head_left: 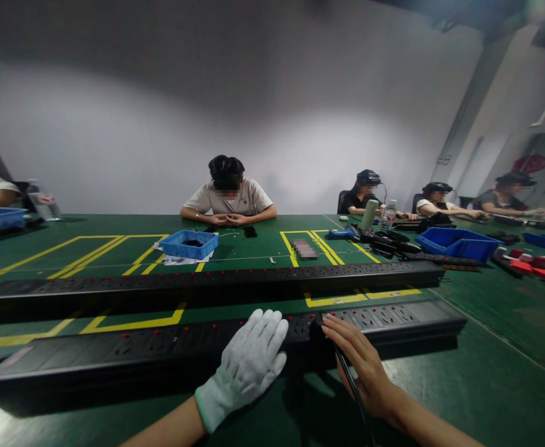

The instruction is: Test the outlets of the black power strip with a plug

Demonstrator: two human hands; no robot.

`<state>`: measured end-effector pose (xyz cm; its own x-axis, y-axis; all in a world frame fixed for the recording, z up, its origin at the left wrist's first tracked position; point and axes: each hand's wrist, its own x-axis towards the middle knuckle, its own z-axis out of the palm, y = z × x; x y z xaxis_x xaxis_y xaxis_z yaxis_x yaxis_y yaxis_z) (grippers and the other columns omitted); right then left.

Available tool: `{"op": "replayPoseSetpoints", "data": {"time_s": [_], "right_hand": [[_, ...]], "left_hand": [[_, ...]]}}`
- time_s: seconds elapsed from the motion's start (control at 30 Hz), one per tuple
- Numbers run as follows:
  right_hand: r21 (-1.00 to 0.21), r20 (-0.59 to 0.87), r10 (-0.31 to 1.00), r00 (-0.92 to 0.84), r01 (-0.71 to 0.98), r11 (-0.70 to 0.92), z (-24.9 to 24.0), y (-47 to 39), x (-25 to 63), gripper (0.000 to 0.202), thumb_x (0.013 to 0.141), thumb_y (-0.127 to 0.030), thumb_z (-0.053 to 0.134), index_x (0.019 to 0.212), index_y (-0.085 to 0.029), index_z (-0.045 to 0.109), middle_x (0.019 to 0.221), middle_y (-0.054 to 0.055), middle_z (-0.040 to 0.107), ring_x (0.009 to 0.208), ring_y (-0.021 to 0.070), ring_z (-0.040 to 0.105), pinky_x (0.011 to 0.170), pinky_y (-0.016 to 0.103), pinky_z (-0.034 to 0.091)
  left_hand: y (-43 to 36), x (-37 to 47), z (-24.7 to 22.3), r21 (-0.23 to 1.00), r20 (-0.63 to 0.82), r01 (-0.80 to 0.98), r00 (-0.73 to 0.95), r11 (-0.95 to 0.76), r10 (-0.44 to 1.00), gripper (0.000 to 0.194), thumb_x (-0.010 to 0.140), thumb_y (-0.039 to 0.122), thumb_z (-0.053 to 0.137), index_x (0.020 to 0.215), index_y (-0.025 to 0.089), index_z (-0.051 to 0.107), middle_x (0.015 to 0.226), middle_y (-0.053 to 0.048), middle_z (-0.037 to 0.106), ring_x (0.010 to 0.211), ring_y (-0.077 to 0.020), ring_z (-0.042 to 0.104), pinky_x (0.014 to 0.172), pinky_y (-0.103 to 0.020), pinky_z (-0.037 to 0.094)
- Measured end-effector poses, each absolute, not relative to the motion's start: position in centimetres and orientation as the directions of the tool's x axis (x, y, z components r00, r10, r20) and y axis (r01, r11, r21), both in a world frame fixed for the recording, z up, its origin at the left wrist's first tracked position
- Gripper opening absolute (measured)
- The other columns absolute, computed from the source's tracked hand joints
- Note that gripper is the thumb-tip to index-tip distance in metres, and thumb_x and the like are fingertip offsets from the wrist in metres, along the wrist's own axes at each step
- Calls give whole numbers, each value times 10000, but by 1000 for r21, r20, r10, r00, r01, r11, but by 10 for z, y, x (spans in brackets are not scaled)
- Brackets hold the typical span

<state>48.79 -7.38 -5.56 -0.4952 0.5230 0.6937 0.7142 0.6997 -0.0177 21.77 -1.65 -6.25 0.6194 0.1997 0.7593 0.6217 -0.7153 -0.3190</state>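
A long black power strip [161, 351] with sockets and red switches lies across the near part of the green table. My left hand [256, 357], in a white glove with a green cuff, rests on its front edge, fingers extended and flat. My bare right hand [359, 360] is on a black plug [318, 329] at the strip's sockets, its fingers against the plug's right side. From the plug a black cable [354, 388] runs down past the palm to the bottom edge. Behind lies a second long black strip [207, 279], parallel to the first.
Beyond the strips are a small blue bin [189, 244] with dark parts, a phone-like object [304, 249], a larger blue bin [459, 243], tangled black cables and red tools [542, 267]. A person [228, 192] sits opposite; several others sit along the table.
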Motion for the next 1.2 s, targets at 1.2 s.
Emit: {"op": "replayPoseSetpoints", "data": {"time_s": [1.2], "right_hand": [[-33, 693, 545, -472, 735, 677, -59, -73, 488, 588, 876, -58, 396, 1451, -183, 384, 1422, 113, 487, 1363, 243, 423, 1090, 454, 435]], "left_hand": [[-24, 223, -68, -265, 719, 704, 600, -659, 351, 515, 920, 324, 469, 1403, 146, 455, 1382, -146, 523, 1267, -296, 491, 1072, -469, 378]]}}
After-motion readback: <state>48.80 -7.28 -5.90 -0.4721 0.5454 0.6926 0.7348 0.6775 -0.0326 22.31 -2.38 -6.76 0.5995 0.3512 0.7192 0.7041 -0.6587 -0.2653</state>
